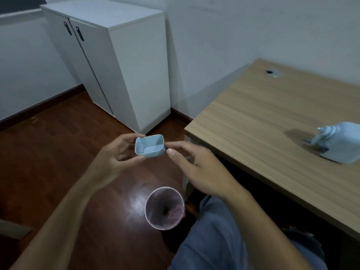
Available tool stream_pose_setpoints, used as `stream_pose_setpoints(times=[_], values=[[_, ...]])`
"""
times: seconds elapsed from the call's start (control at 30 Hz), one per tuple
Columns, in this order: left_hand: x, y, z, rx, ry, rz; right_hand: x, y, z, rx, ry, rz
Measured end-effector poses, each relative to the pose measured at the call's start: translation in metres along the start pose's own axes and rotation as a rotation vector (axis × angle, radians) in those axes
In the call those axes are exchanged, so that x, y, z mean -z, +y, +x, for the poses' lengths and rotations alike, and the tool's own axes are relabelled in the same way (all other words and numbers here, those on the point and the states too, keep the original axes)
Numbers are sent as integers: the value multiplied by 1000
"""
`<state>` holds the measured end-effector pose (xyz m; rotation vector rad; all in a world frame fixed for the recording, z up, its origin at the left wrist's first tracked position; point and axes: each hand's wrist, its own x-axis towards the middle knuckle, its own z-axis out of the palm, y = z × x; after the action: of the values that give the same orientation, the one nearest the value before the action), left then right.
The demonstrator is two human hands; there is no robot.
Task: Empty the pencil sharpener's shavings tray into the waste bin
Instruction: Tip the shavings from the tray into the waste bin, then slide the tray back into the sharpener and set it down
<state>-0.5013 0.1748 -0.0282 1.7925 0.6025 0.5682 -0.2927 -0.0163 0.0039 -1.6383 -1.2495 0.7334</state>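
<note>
A small light-blue shavings tray [150, 146] hangs in the air over the floor, open side up, and I see no shavings inside. My left hand [116, 158] grips its left end between thumb and fingers. My right hand [196, 168] touches its right end with the fingertips. Below and slightly right of the tray, a round pink waste bin [164, 208] stands on the floor with some dark and pink stuff at its bottom. The light-blue pencil sharpener [339, 142] sits on the wooden desk [263, 123] at the right.
A white two-door cabinet [116, 61] stands against the wall behind the tray. The floor is dark wood. My knee in blue trousers [214, 230] is beside the bin, under the desk's edge. A cable hole [270, 72] is at the desk's far side.
</note>
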Motion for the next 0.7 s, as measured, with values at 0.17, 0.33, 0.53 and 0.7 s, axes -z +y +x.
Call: stream_pose_setpoints(times=[0.17, 0.33, 0.53, 0.7], values=[[-35, 47, 29, -95, -51, -104, 65, -25, -17, 202, 206, -288], [-93, 72, 69, -177, -191, -91, 154, -11, -62, 214, 587, -530], [-171, 88, 108, -203, -341, -27, 229, 21, -131, 0, 991, -511], [-243, 93, 131, -269, -462, 77, 251, 69, -156, -170, 908, -171]])
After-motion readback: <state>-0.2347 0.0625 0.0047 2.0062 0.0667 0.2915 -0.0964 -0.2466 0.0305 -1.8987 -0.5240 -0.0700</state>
